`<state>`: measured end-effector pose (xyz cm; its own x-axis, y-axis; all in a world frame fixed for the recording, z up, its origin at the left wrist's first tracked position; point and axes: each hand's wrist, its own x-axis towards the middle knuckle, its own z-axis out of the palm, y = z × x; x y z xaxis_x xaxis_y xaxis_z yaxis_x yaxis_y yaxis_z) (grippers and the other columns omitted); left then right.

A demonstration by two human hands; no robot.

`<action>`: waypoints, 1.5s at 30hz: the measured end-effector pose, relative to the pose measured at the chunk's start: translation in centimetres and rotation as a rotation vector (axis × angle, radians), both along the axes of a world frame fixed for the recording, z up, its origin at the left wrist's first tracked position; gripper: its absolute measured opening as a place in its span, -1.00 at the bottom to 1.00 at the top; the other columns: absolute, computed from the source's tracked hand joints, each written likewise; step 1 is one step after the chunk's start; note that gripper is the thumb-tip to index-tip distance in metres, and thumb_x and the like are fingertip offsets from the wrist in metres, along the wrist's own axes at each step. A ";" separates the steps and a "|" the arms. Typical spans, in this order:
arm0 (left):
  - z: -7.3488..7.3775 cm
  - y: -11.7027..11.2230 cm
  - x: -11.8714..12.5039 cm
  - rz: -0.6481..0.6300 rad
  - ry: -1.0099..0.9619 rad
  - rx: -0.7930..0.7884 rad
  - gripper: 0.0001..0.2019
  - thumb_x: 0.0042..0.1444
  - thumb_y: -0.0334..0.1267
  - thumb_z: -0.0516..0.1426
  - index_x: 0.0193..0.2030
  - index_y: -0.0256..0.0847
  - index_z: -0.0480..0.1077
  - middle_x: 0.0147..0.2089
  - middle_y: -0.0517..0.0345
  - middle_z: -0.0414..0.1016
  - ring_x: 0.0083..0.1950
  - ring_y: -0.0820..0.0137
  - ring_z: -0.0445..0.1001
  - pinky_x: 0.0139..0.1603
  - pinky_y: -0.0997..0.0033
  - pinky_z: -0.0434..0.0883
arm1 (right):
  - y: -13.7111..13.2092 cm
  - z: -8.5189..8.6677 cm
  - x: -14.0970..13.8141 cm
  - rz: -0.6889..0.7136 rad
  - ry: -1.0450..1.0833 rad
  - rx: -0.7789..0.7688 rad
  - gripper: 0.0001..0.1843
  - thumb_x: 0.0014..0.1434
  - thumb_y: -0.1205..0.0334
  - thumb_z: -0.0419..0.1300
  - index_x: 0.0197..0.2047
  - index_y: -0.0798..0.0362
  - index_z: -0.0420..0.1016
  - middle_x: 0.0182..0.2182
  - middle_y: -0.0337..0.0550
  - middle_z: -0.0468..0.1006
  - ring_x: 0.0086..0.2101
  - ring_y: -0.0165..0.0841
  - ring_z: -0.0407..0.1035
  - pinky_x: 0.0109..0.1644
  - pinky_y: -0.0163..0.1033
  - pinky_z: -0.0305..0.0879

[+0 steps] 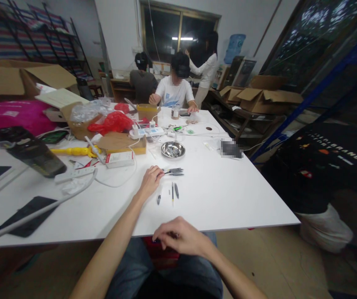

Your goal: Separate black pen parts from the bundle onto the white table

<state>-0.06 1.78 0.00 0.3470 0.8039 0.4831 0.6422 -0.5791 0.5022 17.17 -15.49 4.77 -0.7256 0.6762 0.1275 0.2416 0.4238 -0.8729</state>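
My left hand [149, 180] reaches out over the white table [228, 195], its fingers curled on the ends of a small bundle of dark pens [172, 171]. Just in front of it lie three loose pen parts [172, 193]. My right hand [181, 237] hangs below the table's near edge, above my lap, with its fingers pinched together on something small and dark that I cannot make out.
A metal bowl [173, 149] stands beyond the pens. Power strips, a cardboard box [122, 144], red bags, a yellow tool and dark phones [28, 216] crowd the left. A person sits at the far end, others stand behind. A dark-clothed person [321, 166] is at the right.
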 end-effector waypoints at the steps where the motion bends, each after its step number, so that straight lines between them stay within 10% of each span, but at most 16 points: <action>1: 0.0 0.0 0.0 -0.003 -0.001 0.001 -0.84 0.32 -0.30 0.03 -0.27 -0.17 0.39 -0.21 0.11 0.46 -0.09 0.28 0.37 0.01 0.23 0.30 | 1.7 1.1 0.7 -0.089 0.032 0.024 -0.71 0.35 0.35 0.01 -0.04 0.04 0.55 -0.47 -0.26 0.58 -0.49 -0.45 0.41 -0.35 -0.40 0.29; 5: 0.2 -0.1 0.0 0.008 -0.008 0.010 -0.85 0.31 -0.31 0.03 -0.25 -0.16 0.40 -0.20 0.10 0.46 -0.08 0.27 0.36 0.00 0.23 0.30 | 9.7 2.3 2.5 -0.523 0.098 0.322 -0.76 0.36 0.24 0.06 -0.03 0.02 0.52 -0.21 -0.10 0.58 -0.22 -0.32 0.44 -0.16 -0.27 0.34; 11: 0.2 -0.2 -0.1 0.035 -0.013 -0.002 -0.83 0.36 -0.29 -0.04 -0.19 -0.15 0.36 -0.16 0.08 0.46 -0.06 0.26 0.38 0.01 0.21 0.29 | 16.3 -2.0 2.3 -0.710 0.182 0.412 -0.70 0.41 0.15 -0.02 -0.03 0.03 0.51 -0.15 -0.07 0.51 -0.13 -0.28 0.40 -0.02 -0.20 0.32; 17: -0.2 -0.1 0.0 0.037 0.036 0.009 -0.76 0.40 -0.25 -0.12 -0.18 -0.15 0.33 -0.22 0.08 0.46 -0.12 0.25 0.37 -0.07 0.25 0.29 | 15.8 -4.6 2.1 -0.689 0.218 0.307 -0.72 0.36 0.10 0.08 -0.13 0.05 0.56 -0.27 -0.14 0.58 -0.32 -0.34 0.38 -0.18 -0.27 0.28; 29: 0.8 -0.8 0.1 0.017 0.120 0.090 -0.81 0.37 -0.18 -0.02 -0.17 -0.13 0.38 -0.19 0.07 0.47 -0.07 0.22 0.37 -0.05 0.21 0.26 | 15.7 -4.6 2.1 -0.741 0.095 0.222 -0.56 0.37 0.05 0.05 -0.49 0.05 0.46 -0.59 -0.27 0.41 -0.52 -0.38 0.26 -0.35 -0.31 0.14; 45: 0.9 -1.5 0.6 0.141 0.224 0.079 -0.77 0.27 -0.42 -0.04 -0.30 -0.13 0.40 -0.31 0.03 0.50 -0.16 0.16 0.37 -0.15 0.15 0.21 | 15.1 -4.8 1.4 -0.653 0.228 0.388 -0.87 0.31 0.25 0.09 -0.18 0.06 0.46 -0.28 -0.13 0.52 -0.25 -0.29 0.38 -0.12 -0.22 0.29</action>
